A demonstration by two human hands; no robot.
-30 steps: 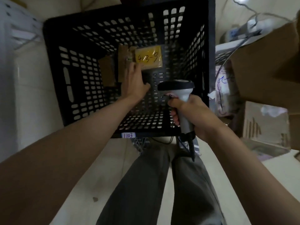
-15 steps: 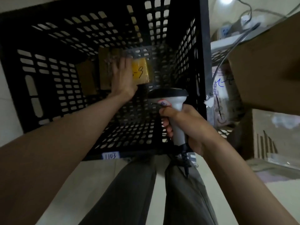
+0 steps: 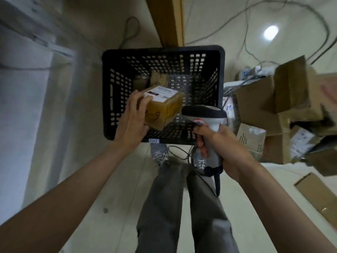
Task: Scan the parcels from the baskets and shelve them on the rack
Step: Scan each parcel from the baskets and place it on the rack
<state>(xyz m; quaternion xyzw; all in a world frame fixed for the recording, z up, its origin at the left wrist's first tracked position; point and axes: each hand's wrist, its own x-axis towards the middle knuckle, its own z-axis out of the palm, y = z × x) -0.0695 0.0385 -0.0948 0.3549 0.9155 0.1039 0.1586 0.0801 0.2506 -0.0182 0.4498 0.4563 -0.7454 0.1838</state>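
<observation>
My left hand grips a small yellow-brown parcel with a white label on top and handwriting on its side. It hangs above the near part of a black perforated basket on the floor. Two more brown parcels lie at the bottom of the basket near its far wall. My right hand holds a grey barcode scanner by its handle, its head right beside the parcel's right edge.
Several cardboard boxes are piled on the right, with another flat box on the floor at the lower right. Cables trail over the floor behind the basket. A white rack stands on the left. My legs are below the basket.
My left hand has closed on the yellow parcel and lifted it out of the basket's bottom. The view has pulled back and up. The scanner has stayed beside it.
</observation>
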